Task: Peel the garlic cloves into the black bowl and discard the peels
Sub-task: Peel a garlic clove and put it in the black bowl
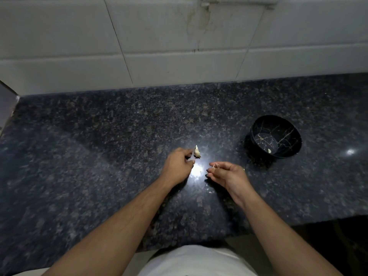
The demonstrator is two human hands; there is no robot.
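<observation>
My left hand [178, 167] reaches over the dark granite counter, its thumb and forefinger at a pale garlic piece [197, 152] with papery skin; whether it pinches it or only touches it is unclear. My right hand [227, 175] hovers palm up to the right and pinches a thin scrap of garlic peel [215, 166] between thumb and fingertips. The black bowl [290, 124] with fine gold veins stands to the right of both hands. One peeled clove [269, 150] lies at its bottom.
The granite counter [99, 156] runs up to a white tiled wall [179, 46] at the back. A bright lamp reflection [197, 170] lies between my hands. A few tiny peel flakes [210, 191] rest near my right wrist. The counter's front edge drops off at lower right.
</observation>
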